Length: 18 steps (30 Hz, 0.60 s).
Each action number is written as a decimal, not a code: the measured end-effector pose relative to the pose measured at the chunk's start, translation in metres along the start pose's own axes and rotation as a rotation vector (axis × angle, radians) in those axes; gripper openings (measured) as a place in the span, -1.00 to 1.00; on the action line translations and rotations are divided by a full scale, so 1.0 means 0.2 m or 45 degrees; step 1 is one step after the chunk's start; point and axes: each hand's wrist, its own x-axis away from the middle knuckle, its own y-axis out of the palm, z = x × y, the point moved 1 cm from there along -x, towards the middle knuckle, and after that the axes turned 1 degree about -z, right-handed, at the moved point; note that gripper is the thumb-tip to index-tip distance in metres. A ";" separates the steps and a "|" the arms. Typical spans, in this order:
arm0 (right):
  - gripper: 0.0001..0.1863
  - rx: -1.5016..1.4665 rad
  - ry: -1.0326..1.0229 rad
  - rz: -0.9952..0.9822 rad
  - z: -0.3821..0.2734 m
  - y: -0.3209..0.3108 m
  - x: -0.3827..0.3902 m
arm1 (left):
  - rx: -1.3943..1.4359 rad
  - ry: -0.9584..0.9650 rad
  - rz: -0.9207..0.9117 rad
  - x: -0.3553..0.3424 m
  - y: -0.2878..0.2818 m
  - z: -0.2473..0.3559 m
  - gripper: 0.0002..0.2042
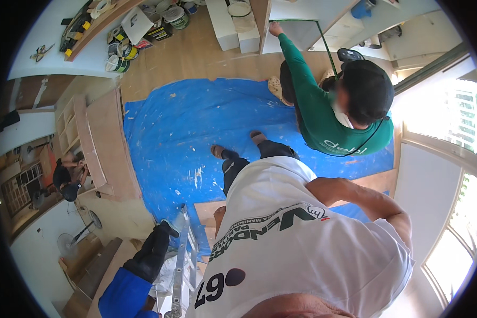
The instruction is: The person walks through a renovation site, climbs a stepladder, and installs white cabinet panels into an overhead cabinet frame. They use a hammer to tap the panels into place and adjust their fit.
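Observation:
My right arm bends at the elbow, and my right hand [323, 189] rests by the waist of my white shirt [291, 233], its fingers hidden. At the other side of the shirt only a small part of my left hand [219, 214] shows, too little to see its fingers. Neither hand has a visible object in it. In front of me, a crouching person in a green long-sleeved top [350, 127] and dark cap reaches one hand to a white cabinet panel [297, 37]. A thin green strip [319, 29] runs along the panel's edge and bends down toward that person.
A paint-spotted blue sheet [169, 127] covers the floor. An aluminium ladder [181, 265] stands at lower left, beside a person in blue [124, 291]. Paint cans [116, 63] and pails sit at the far left wall. Another person [69, 177] works beyond a wooden frame [87, 138].

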 end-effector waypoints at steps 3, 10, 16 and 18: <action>-0.62 0.048 -0.035 -0.047 0.05 -0.02 -0.01 | 0.062 0.011 0.051 0.05 0.04 0.01 -0.87; -0.56 0.106 -0.066 -0.084 0.06 -0.08 0.00 | 0.084 0.118 0.026 -0.20 0.06 0.01 -0.83; -0.53 0.107 0.001 -0.064 0.11 -0.03 -0.05 | 0.198 -0.025 0.081 -0.05 0.14 0.14 -0.84; -0.52 0.161 0.021 -0.100 0.10 -0.06 -0.06 | 0.213 -0.019 0.083 -0.05 0.13 0.13 -0.86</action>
